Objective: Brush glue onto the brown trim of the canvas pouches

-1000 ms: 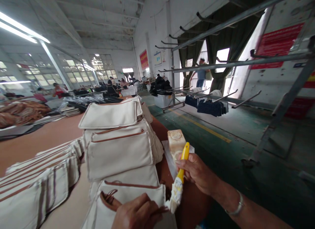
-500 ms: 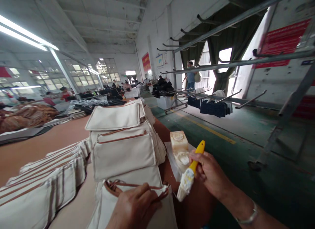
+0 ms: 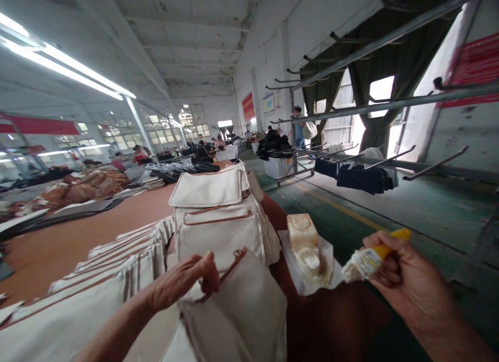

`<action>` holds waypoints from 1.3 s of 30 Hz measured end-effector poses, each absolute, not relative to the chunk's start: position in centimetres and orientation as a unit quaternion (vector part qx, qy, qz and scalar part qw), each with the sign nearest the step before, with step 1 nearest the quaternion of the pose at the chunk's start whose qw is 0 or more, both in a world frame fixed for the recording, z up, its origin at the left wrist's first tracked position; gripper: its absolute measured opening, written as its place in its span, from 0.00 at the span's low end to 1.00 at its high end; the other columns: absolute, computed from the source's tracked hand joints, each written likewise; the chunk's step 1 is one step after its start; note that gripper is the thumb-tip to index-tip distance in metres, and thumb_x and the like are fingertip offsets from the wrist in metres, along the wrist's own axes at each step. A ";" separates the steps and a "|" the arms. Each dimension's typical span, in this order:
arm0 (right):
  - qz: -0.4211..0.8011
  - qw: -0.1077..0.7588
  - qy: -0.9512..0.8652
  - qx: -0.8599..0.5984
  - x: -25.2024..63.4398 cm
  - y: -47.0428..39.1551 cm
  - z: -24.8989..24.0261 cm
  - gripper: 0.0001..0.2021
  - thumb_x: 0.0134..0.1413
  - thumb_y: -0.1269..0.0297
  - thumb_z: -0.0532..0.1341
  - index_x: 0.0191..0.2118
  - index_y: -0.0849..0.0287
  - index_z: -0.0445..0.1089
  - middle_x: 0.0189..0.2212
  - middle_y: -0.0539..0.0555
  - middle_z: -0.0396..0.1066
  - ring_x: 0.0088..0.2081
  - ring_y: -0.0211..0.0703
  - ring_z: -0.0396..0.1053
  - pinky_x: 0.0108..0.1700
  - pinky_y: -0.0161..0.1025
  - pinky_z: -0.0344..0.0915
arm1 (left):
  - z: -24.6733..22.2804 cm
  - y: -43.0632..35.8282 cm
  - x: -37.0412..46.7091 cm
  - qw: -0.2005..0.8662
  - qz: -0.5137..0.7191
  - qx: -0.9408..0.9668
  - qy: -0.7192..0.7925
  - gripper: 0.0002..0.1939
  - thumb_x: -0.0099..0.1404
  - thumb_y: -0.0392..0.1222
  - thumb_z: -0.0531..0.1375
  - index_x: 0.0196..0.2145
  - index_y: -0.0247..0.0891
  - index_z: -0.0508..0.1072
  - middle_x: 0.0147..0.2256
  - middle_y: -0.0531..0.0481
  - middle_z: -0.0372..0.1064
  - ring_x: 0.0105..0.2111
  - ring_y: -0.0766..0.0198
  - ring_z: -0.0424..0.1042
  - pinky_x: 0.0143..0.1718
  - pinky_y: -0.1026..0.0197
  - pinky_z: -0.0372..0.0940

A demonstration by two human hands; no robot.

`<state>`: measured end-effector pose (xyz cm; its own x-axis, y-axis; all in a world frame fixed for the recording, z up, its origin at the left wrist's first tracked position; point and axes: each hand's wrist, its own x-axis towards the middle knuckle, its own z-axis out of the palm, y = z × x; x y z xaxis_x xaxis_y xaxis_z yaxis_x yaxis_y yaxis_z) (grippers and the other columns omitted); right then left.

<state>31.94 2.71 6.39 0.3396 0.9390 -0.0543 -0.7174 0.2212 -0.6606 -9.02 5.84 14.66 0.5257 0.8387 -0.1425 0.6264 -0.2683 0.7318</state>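
Observation:
My right hand (image 3: 409, 273) is wrapped round the yellow handle of a paintbrush (image 3: 366, 262). White paste coats its bristles, which point left. Close by on the table stands a stained, cream-coloured plastic container (image 3: 302, 232) with white paste in its opening. My left hand (image 3: 191, 281) pinches the top edge of a cream bag piece (image 3: 249, 299) with brown trim, lifted and tilted at the front of the stack. The fingertips are partly hidden by the fabric. Behind it rises a stack of similar cream bag pieces (image 3: 218, 232).
A row of overlapping cream pieces (image 3: 105, 279) lies at left on the brown table (image 3: 144, 206). White paper (image 3: 290, 279) lies under the container. To the right stands a metal rack (image 3: 374, 99) with long prongs. A person (image 3: 299, 128) stands near the doorway.
The brush has moved right, away from the bag piece, and turned more level. My left hand has raised and tilted the bag piece. The view has swung left.

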 end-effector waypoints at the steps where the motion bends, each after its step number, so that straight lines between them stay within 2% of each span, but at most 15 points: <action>1: 0.556 0.750 -0.165 -0.318 31.6 2.7 5.5 0.14 0.49 0.61 0.72 0.25 0.61 0.68 0.13 0.40 0.48 0.12 0.26 0.44 0.12 0.25 0.49 | 12.6 6.2 -10.9 0.384 0.128 0.756 0.515 0.40 0.70 0.65 0.38 0.28 0.34 0.79 0.25 0.47 0.72 0.28 0.62 0.70 0.35 0.63 0.63; 3: 0.577 0.732 -0.136 -0.337 30.6 2.6 3.8 0.14 0.48 0.61 0.73 0.26 0.61 0.69 0.13 0.40 0.47 0.12 0.26 0.45 0.12 0.24 0.48 | 8.7 6.4 -13.7 0.311 0.136 0.720 0.605 0.35 0.69 0.63 0.42 0.27 0.34 0.77 0.23 0.50 0.70 0.26 0.63 0.68 0.32 0.64 0.61; 6: 0.604 0.710 -0.110 -0.345 29.2 2.7 1.6 0.15 0.45 0.60 0.74 0.28 0.62 0.70 0.13 0.40 0.48 0.12 0.26 0.45 0.12 0.24 0.47 | 4.2 5.9 -14.7 0.191 0.145 0.712 0.660 0.21 0.65 0.53 0.53 0.26 0.35 0.73 0.21 0.54 0.66 0.25 0.65 0.64 0.28 0.65 0.55; 9: 0.626 0.697 -0.091 -0.338 27.9 2.7 0.4 0.15 0.43 0.61 0.75 0.28 0.62 0.69 0.13 0.40 0.50 0.12 0.25 0.46 0.12 0.24 0.47 | 1.3 5.3 -12.3 0.166 0.152 0.715 0.662 0.12 0.63 0.45 0.54 0.31 0.37 0.75 0.25 0.54 0.69 0.28 0.65 0.66 0.29 0.65 0.54; 12: 0.637 0.685 -0.095 -0.341 27.1 2.5 0.0 0.17 0.43 0.59 0.76 0.29 0.62 0.69 0.13 0.40 0.50 0.12 0.26 0.47 0.13 0.23 0.47 | -0.9 5.4 -9.2 0.162 0.156 0.706 0.672 0.09 0.62 0.43 0.57 0.35 0.39 0.76 0.31 0.52 0.74 0.32 0.63 0.71 0.32 0.66 0.56; 15: 0.633 0.681 -0.117 -0.350 27.2 2.1 -0.1 0.18 0.43 0.57 0.76 0.29 0.61 0.69 0.14 0.40 0.50 0.12 0.26 0.48 0.13 0.23 0.46 | -2.1 5.2 -7.0 0.142 0.154 0.688 0.695 0.06 0.61 0.40 0.59 0.32 0.37 0.75 0.30 0.50 0.73 0.31 0.62 0.71 0.30 0.65 0.55; 19: 0.619 0.682 -0.125 -0.369 28.2 1.8 -0.5 0.18 0.43 0.57 0.76 0.30 0.61 0.68 0.14 0.40 0.51 0.12 0.26 0.48 0.14 0.24 0.46 | -1.7 3.7 -4.9 0.025 0.193 0.750 0.633 0.07 0.65 0.36 0.57 0.36 0.41 0.76 0.34 0.49 0.72 0.37 0.59 0.70 0.39 0.60 0.58; 21: 0.617 0.686 -0.120 -0.366 28.5 1.9 -0.7 0.18 0.43 0.58 0.76 0.30 0.61 0.68 0.14 0.40 0.51 0.12 0.26 0.48 0.14 0.23 0.46 | -1.0 3.5 -4.1 -0.018 0.225 0.780 0.584 0.08 0.65 0.34 0.56 0.36 0.42 0.76 0.40 0.48 0.72 0.41 0.58 0.69 0.43 0.58 0.59; 23: 0.619 0.691 -0.117 -0.356 28.6 2.0 -1.0 0.18 0.43 0.59 0.76 0.29 0.61 0.68 0.13 0.40 0.51 0.12 0.26 0.48 0.14 0.24 0.46 | -0.7 4.2 -3.5 0.039 0.233 0.763 0.602 0.07 0.63 0.32 0.57 0.33 0.40 0.74 0.47 0.47 0.71 0.44 0.58 0.70 0.45 0.58 0.61; 24: 0.621 0.692 -0.115 -0.351 28.4 2.1 -1.0 0.18 0.43 0.59 0.76 0.29 0.61 0.67 0.13 0.40 0.51 0.12 0.26 0.48 0.14 0.24 0.46 | -0.8 4.9 -3.3 0.088 0.222 0.743 0.625 0.06 0.61 0.32 0.57 0.31 0.39 0.73 0.47 0.47 0.71 0.44 0.58 0.70 0.44 0.59 0.61; 27: 0.621 0.692 -0.109 -0.352 27.8 2.1 -1.2 0.19 0.42 0.58 0.76 0.29 0.60 0.66 0.13 0.40 0.50 0.12 0.25 0.47 0.14 0.24 0.44 | -1.4 7.5 -3.0 0.196 0.162 0.704 0.664 0.04 0.58 0.34 0.58 0.27 0.38 0.72 0.34 0.50 0.75 0.35 0.59 0.73 0.35 0.63 0.61; 29: 0.617 0.692 -0.109 -0.358 27.4 2.1 -1.3 0.20 0.42 0.56 0.76 0.28 0.61 0.66 0.13 0.40 0.50 0.12 0.26 0.47 0.14 0.23 0.44 | -1.9 8.9 -2.7 0.209 0.142 0.693 0.675 0.04 0.57 0.37 0.59 0.26 0.37 0.72 0.27 0.51 0.74 0.31 0.58 0.73 0.31 0.63 0.59; 34: 0.617 0.689 -0.132 -0.357 26.8 2.5 -0.9 0.20 0.41 0.57 0.77 0.26 0.62 0.66 0.13 0.41 0.53 0.13 0.26 0.48 0.15 0.24 0.44 | -2.4 9.6 -1.6 0.190 0.147 0.661 0.711 0.17 0.64 0.53 0.54 0.34 0.37 0.73 0.35 0.44 0.76 0.38 0.53 0.74 0.34 0.60 0.58; 36: 0.615 0.690 -0.154 -0.349 26.4 2.8 -0.6 0.21 0.41 0.57 0.77 0.24 0.61 0.64 0.13 0.42 0.53 0.13 0.27 0.48 0.15 0.24 0.43 | -2.8 9.6 -1.3 0.194 0.143 0.652 0.719 0.17 0.64 0.54 0.54 0.35 0.37 0.74 0.36 0.42 0.77 0.39 0.50 0.74 0.34 0.59 0.58; 39: 0.600 0.692 -0.198 -0.349 25.7 3.4 -0.2 0.20 0.43 0.57 0.75 0.24 0.60 0.64 0.13 0.42 0.54 0.13 0.28 0.47 0.15 0.26 0.44 | -3.2 9.9 -0.8 0.214 0.141 0.658 0.708 0.13 0.60 0.49 0.58 0.29 0.37 0.75 0.30 0.44 0.76 0.35 0.51 0.74 0.33 0.60 0.58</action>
<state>25.67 3.39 -0.23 0.2026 0.9684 -0.1455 -0.6922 0.0365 -0.7208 -0.78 9.94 -3.15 -0.0418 0.9923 -0.1163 0.8716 0.0932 0.4813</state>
